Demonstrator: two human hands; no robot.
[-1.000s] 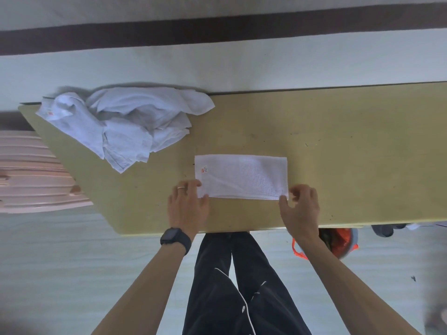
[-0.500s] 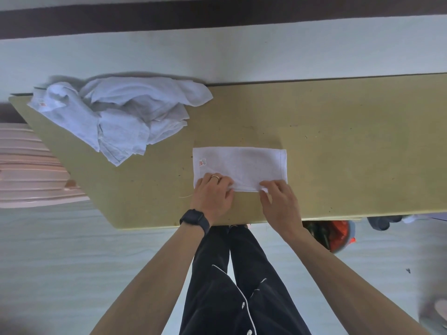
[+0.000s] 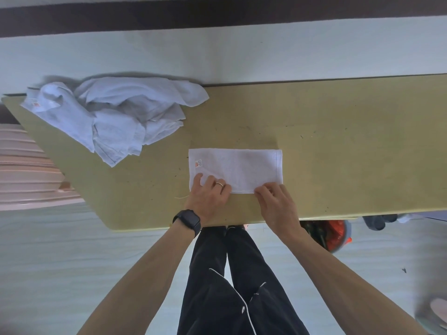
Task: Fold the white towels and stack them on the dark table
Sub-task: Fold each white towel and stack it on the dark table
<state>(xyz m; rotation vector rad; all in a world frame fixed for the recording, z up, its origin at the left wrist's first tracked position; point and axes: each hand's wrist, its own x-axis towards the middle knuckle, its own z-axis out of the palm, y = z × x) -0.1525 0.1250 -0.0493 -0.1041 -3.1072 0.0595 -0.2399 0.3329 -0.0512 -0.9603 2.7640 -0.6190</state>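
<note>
Folded towel [image 3: 242,168] lies flat on the worktop [image 3: 338,141], unfolded pile [image 3: 116,117] at far left. Left hand [image 3: 209,193] presses open-palmed on its near-left corner; right hand [image 3: 275,201] has fingers bent at the near edge, grip unclear. Light, limp cloth: lift by both end corners.

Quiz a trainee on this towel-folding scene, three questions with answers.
1. True or false: the folded towel lies on top of the pile.
2. Which wrist wears the watch? A) left B) right
3. Fill in: the left hand and right hand touch the folded towel's ____ edge, as the person sees it.
Key: 1 false; 2 A; 3 near.
</note>
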